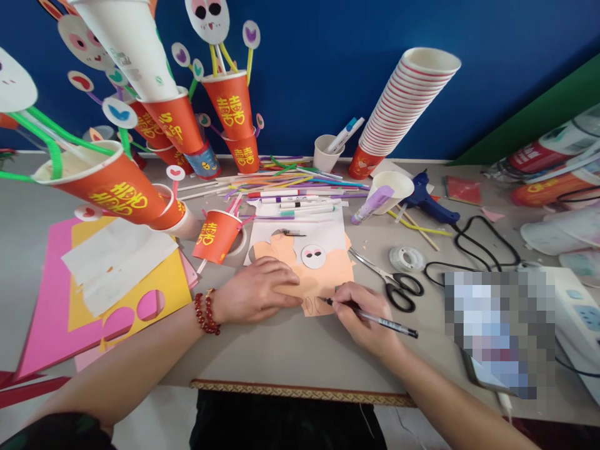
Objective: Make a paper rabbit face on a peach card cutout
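Observation:
My left hand (257, 289) lies flat, fingers together, pressing down a peach paper sheet (323, 275) on the table. My right hand (363, 312) pinches a black pen (375, 319) whose tip touches the sheet's lower edge, beside small drawn ovals. A white paper disc with two eye marks (313, 256) rests on the peach sheet. A red bead bracelet (205, 311) circles my left wrist.
Black-handled scissors (391, 281) and a tape roll (407, 258) lie right of the sheet. A small red cup (216, 235), several markers, straws, a glue stick (372, 204), a blue glue gun (429, 203), a stack of cups (403, 106) and decorated cups stand behind. Pink and yellow sheets (126, 294) lie left.

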{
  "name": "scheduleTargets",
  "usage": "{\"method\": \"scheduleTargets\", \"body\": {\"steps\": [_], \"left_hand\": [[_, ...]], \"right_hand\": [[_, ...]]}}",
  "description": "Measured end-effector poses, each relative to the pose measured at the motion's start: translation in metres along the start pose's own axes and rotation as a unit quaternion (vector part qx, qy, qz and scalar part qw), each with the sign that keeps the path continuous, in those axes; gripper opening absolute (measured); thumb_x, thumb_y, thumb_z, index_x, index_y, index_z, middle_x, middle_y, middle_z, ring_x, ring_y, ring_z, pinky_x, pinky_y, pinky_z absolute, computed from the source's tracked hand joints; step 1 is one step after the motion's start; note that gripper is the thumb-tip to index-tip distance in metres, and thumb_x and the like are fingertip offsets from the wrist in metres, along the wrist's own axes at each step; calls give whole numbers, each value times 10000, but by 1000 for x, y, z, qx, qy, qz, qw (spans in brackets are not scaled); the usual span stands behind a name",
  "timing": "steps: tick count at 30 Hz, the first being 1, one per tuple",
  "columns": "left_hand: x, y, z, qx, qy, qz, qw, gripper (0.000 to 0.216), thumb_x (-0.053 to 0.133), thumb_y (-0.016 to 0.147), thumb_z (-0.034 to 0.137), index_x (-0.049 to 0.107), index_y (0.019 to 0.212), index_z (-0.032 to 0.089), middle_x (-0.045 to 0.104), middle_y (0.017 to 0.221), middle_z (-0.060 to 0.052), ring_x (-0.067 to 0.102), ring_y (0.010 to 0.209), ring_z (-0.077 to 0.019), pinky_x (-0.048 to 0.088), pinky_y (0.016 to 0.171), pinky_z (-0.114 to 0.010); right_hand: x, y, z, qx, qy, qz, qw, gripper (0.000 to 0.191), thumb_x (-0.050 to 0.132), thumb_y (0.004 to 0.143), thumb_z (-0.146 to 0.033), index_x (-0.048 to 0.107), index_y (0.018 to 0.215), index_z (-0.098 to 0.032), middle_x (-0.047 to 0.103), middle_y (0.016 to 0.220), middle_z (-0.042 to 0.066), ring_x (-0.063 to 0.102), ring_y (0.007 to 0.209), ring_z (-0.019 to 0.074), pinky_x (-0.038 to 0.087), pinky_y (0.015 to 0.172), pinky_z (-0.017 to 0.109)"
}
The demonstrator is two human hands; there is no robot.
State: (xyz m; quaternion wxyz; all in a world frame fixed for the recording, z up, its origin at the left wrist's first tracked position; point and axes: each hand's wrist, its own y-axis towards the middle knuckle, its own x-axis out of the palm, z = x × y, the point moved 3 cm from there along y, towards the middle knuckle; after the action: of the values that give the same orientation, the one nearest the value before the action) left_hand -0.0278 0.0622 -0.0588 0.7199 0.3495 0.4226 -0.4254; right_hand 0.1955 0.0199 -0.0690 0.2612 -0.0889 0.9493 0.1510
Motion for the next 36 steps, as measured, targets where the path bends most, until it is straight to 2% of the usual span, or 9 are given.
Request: {"method": "scheduleTargets", "body": {"steps": [36], "left_hand": [[1,0,0,-7,-1,7,1000,330,524,882,174,635,1165,303,596,1232,-68,509,1155,-253,379,1014,-456]], "right_hand": [[0,5,-7,4,-27,-21,999,164,473,783,-136,490,641,-217,544,541,-23,467,496,127,362,492,237]]}}
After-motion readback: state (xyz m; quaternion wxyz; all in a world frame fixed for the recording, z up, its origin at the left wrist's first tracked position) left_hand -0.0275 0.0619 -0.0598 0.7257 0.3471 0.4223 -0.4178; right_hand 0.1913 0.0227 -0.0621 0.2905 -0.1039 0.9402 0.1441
